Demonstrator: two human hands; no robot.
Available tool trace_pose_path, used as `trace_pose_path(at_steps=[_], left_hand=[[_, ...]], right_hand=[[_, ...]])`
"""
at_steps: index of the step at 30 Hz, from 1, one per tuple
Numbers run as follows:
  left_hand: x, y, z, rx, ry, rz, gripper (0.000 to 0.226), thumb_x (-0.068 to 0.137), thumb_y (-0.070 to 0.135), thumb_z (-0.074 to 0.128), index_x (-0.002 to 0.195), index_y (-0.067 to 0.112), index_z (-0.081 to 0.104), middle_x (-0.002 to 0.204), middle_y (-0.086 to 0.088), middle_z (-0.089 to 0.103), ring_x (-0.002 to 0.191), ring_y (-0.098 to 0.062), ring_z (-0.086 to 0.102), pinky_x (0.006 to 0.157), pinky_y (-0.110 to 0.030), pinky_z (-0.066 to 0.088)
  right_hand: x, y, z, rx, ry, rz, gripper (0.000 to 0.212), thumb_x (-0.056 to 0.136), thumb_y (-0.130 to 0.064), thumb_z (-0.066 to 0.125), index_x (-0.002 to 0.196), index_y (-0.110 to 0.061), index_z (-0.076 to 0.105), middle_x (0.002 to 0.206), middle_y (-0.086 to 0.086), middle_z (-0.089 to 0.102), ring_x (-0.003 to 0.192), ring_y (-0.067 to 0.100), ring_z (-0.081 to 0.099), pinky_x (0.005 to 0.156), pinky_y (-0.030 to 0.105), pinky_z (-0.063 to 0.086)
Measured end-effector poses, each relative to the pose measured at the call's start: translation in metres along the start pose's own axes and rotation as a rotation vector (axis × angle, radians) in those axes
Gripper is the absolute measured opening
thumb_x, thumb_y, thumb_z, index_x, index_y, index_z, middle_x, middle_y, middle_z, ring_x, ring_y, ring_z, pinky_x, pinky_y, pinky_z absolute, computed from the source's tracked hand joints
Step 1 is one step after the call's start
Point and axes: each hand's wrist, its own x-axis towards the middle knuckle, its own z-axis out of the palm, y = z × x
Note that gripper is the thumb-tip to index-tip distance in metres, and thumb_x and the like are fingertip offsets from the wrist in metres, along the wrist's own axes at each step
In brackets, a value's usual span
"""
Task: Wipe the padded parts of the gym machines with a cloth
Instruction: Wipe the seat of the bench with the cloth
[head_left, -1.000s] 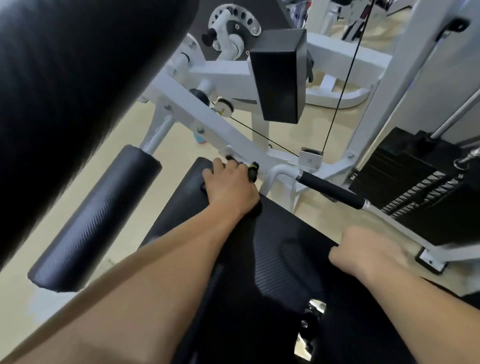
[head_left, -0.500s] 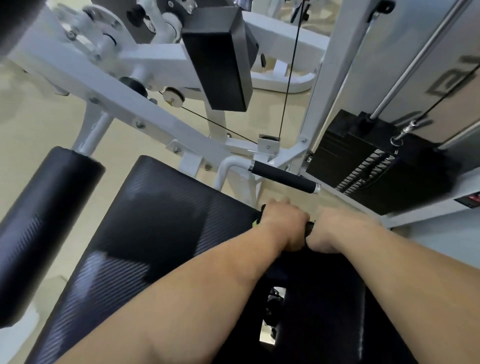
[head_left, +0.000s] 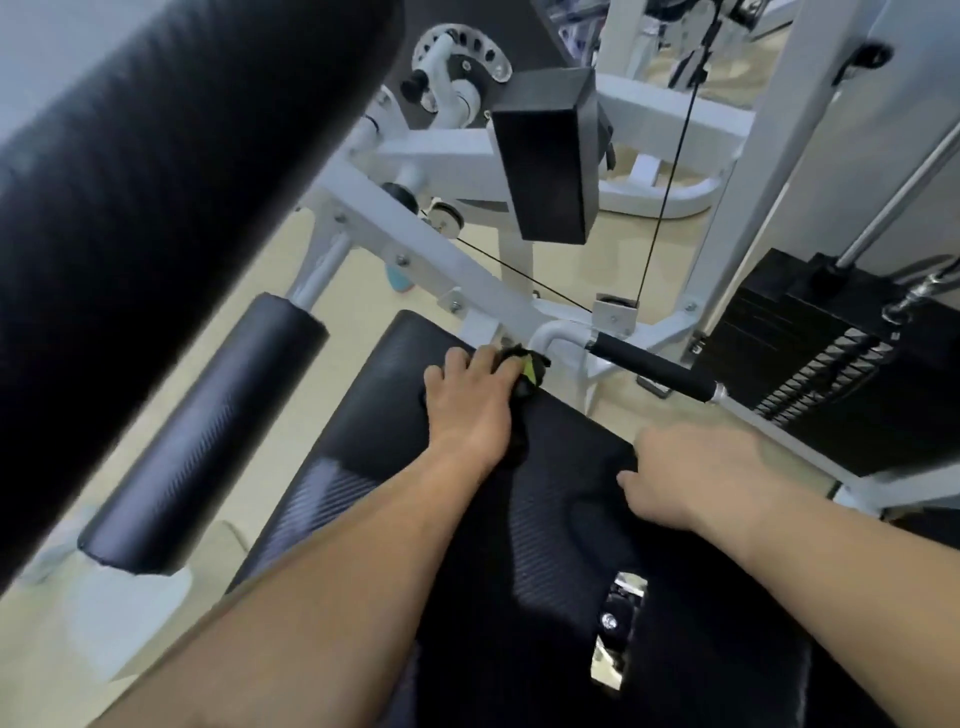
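A black textured seat pad (head_left: 363, 452) of a white gym machine fills the lower middle of the view. My left hand (head_left: 472, 400) presses a dark cloth with a yellow-green patch (head_left: 527, 371) flat onto the pad's far edge, fingers spread over it. Only a small part of the cloth shows past my fingers. My right hand (head_left: 696, 475) rests on the pad's right edge, fingers curled over the side, holding nothing that I can see. A black roller pad (head_left: 208, 436) hangs to the left of the seat.
A large black pad (head_left: 130, 208) looms close at upper left. A black foam handle (head_left: 654, 371) sticks out just beyond the seat. The weight stack (head_left: 821, 353) stands at right, cables and the white frame (head_left: 415, 244) cross behind. A black box-shaped block (head_left: 545, 156) hangs above.
My left hand has slid the cloth from the pad's right edge, next to my right hand, back to the far middle edge. My right hand stayed at the right side.
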Motion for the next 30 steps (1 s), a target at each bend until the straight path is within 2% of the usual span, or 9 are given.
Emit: trace_pose_path(at_steps=[3, 6, 11, 15, 19, 23, 26, 28, 30], left_hand=[[-0.044, -0.061, -0.009, 0.026, 0.000, -0.192, 0.059, 0.094, 0.019, 0.050, 0.147, 0.041, 0.038, 0.153, 0.005, 0.038, 0.125, -0.033, 0.039, 0.095, -0.046, 0.038], [-0.124, -0.092, -0.002, 0.005, -0.027, -0.216, 0.060, 0.087, 0.024, 0.058, 0.144, 0.038, 0.045, 0.149, 0.003, 0.046, 0.119, -0.032, 0.044, 0.089, -0.045, 0.041], [-0.223, -0.100, 0.016, 0.029, -0.115, -0.092, 0.069, 0.068, 0.027, 0.072, 0.135, 0.034, 0.054, 0.133, 0.002, 0.059, 0.100, -0.030, 0.054, 0.072, -0.044, 0.048], [-0.183, -0.128, 0.011, 0.096, 0.042, -0.007, 0.056, 0.077, 0.027, 0.067, 0.132, 0.036, 0.059, 0.132, 0.006, 0.062, 0.100, -0.030, 0.056, 0.069, -0.041, 0.043], [-0.112, -0.143, -0.004, 0.028, 0.130, -0.238, 0.045, 0.094, 0.028, 0.057, 0.138, 0.038, 0.053, 0.139, 0.006, 0.054, 0.111, -0.031, 0.049, 0.078, -0.042, 0.038], [-0.077, -0.161, -0.008, -0.341, 0.042, -0.362, 0.032, 0.095, 0.039, 0.050, 0.126, 0.043, 0.052, 0.127, 0.001, 0.059, 0.112, -0.032, 0.057, 0.085, -0.041, 0.046], [-0.102, -0.175, -0.007, -0.497, 0.031, -0.419, 0.025, 0.093, 0.037, 0.050, 0.117, 0.032, 0.055, 0.117, -0.004, 0.066, 0.107, -0.033, 0.062, 0.089, -0.042, 0.050], [-0.143, -0.181, -0.002, -0.470, 0.050, -0.508, 0.019, 0.095, 0.035, 0.048, 0.110, 0.025, 0.054, 0.113, -0.008, 0.065, 0.105, -0.035, 0.061, 0.086, -0.042, 0.048], [-0.194, -0.184, 0.004, -0.377, 0.069, -0.538, 0.014, 0.098, 0.033, 0.046, 0.107, 0.023, 0.052, 0.110, -0.010, 0.062, 0.103, -0.037, 0.058, 0.078, -0.042, 0.042]], right_hand=[[-0.006, -0.028, 0.002, 0.215, 0.022, -0.072, 0.028, 0.097, -0.051, 0.048, 0.097, -0.025, 0.061, 0.092, -0.003, 0.064, 0.088, 0.024, 0.058, 0.078, 0.035, 0.050], [-0.020, -0.060, 0.015, 0.475, -0.051, -0.103, 0.034, 0.098, -0.046, 0.050, 0.123, -0.028, 0.064, 0.124, -0.001, 0.067, 0.110, 0.026, 0.062, 0.094, 0.037, 0.054], [-0.040, -0.108, 0.065, 0.615, -0.155, -0.171, 0.067, 0.098, -0.048, 0.057, 0.159, -0.046, 0.030, 0.171, 0.008, 0.023, 0.145, 0.030, 0.045, 0.113, 0.040, 0.045], [-0.035, -0.134, 0.089, 0.633, -0.175, -0.116, 0.086, 0.089, -0.061, 0.066, 0.159, -0.055, 0.017, 0.175, 0.011, 0.000, 0.146, 0.034, 0.044, 0.110, 0.040, 0.049], [-0.032, -0.156, 0.106, 0.471, -0.114, -0.061, 0.105, 0.081, -0.066, 0.072, 0.162, -0.047, 0.008, 0.173, 0.018, -0.009, 0.153, 0.043, 0.026, 0.110, 0.045, 0.046], [-0.034, -0.160, 0.110, 0.480, -0.140, -0.071, 0.113, 0.080, -0.067, 0.072, 0.162, -0.048, -0.003, 0.172, 0.015, -0.020, 0.159, 0.044, 0.006, 0.115, 0.046, 0.040], [-0.034, -0.149, 0.108, 0.568, -0.222, -0.074, 0.117, 0.075, -0.072, 0.073, 0.160, -0.053, -0.006, 0.171, 0.004, -0.027, 0.161, 0.035, -0.004, 0.124, 0.049, 0.030], [-0.042, -0.143, 0.106, 0.667, -0.229, -0.066, 0.111, 0.078, -0.070, 0.072, 0.161, -0.053, 0.001, 0.173, 0.001, -0.021, 0.162, 0.032, 0.001, 0.126, 0.049, 0.027], [-0.056, -0.139, 0.111, 0.809, -0.153, -0.033, 0.094, 0.086, -0.061, 0.069, 0.161, -0.051, 0.013, 0.176, -0.001, -0.001, 0.157, 0.030, 0.024, 0.121, 0.044, 0.035]])
